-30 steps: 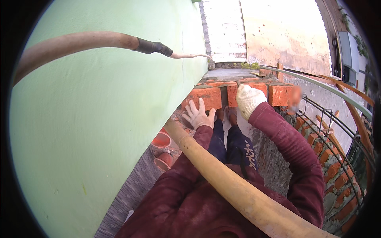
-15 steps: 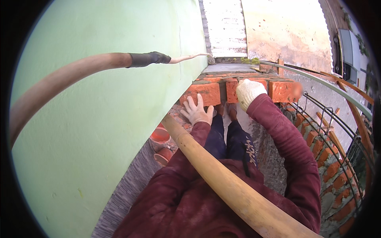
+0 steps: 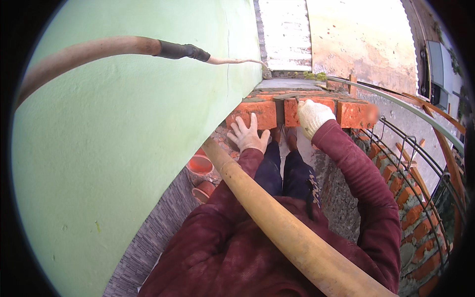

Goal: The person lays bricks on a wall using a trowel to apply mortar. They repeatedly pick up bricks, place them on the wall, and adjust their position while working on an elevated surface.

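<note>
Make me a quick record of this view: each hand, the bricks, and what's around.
Left hand: fingers spread at the left brick
Right hand: knit-gloved, curled at the middle brick; any held tool unclear
Right brick: at the row's right end
Foreground: bamboo pole
Left side: green wall, orange buckets
Right side: steel rebar cage

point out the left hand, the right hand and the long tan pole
Left hand point(image 3: 251, 139): head view, on the back of the hand
Right hand point(image 3: 315, 118): head view, on the back of the pale glove
Tan pole point(image 3: 271, 213): head view, about midway along its visible length
</note>
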A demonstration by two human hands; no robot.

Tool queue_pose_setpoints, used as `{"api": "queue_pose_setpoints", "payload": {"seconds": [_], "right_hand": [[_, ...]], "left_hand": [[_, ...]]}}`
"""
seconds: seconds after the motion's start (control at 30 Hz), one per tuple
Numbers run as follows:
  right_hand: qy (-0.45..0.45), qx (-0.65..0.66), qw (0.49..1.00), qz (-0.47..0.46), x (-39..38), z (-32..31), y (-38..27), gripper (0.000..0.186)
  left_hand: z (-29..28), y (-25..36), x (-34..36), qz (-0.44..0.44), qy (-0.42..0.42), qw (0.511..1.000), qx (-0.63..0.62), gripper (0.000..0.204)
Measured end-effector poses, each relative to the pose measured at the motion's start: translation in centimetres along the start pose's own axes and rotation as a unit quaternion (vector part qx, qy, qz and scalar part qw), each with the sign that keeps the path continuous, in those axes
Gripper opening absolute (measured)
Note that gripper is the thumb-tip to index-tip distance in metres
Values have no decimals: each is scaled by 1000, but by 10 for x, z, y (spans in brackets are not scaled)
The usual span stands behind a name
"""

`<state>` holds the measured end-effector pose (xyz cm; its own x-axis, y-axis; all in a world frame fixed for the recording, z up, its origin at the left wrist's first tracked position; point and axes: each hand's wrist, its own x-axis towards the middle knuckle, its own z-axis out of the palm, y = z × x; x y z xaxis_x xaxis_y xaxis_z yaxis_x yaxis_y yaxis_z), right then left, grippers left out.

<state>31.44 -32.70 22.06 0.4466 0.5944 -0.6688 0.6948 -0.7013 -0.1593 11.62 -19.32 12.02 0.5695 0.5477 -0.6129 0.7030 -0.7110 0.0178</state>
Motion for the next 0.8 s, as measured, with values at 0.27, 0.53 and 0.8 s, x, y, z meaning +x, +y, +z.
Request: {"api": "queue_pose_setpoints", "payload": {"seconds": [0.27, 0.53, 0.8], "right_hand": [[-5, 51, 999, -10, 42, -2, -55, 36], [-7, 145, 988, -47, 50, 38, -91, 34], [-38, 44, 998, 4, -13, -11, -40, 31]], "left_hand": [[-5, 2, 2, 8, -22, 1000, -1, 95], [-7, 6, 1, 9, -25, 999, 40, 102], [1, -3, -1, 15, 31, 999, 19, 87]]}}
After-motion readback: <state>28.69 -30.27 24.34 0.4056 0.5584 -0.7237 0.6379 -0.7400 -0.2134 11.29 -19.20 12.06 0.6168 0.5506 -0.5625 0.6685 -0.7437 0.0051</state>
